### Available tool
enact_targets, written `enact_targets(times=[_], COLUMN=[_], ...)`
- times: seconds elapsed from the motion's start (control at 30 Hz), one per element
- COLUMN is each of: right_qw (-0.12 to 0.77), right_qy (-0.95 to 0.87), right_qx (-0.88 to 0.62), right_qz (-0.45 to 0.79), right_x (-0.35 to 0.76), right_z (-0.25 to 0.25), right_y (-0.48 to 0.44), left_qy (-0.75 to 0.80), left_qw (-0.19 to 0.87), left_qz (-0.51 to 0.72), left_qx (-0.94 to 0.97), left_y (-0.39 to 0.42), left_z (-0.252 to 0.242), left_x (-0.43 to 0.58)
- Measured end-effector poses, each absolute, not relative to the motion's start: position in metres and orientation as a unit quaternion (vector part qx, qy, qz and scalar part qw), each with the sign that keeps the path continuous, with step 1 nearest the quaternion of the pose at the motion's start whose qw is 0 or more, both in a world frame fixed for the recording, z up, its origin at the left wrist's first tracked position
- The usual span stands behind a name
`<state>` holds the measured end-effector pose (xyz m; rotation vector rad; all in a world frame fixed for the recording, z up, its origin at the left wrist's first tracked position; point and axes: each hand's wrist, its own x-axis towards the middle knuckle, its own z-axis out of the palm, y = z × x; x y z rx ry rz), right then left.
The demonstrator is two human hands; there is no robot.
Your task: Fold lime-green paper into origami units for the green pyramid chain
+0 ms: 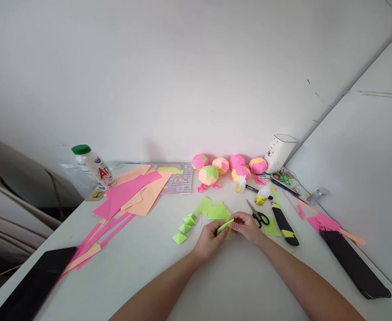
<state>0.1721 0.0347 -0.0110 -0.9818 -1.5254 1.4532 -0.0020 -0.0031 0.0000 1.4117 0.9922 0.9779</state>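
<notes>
Left hand and right hand, grips closed, pinch folded lime-green paper strip left of black-handled scissors, long axis slanting away rightward. Green-capped white bottle, far left of scissors: "AD".

There are two hands with one folded green paper between them, at least three little green pointy shapes – six paper balls, two small glue bottles, one big green-capped bottle, one pair of scissors, one black and yellow cutter – and one tall white cup
</notes>
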Motion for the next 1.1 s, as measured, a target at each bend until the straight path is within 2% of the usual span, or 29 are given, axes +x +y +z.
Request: enact_targets(times=[0.23,1.1], right_qw=[0.400,0.414], right_qy=[-0.597,-0.573], right_qx=[-0.385,-0.374], right_qz=[0.579,0.600], right_x=[0.1726,0.1730], right_z=[-0.0104,-0.0109], right_y=[0.0350,0.0372], left_qy=[0.377,0.369], left_qw=[0.544,0.542], left_qz=[0.412,0.400], left_qx=[0.626,0.641], left_y=[-0.0052,-0.0036], left_z=[0.0073,0.0061], left_x=[-0.0025,-0.0044])
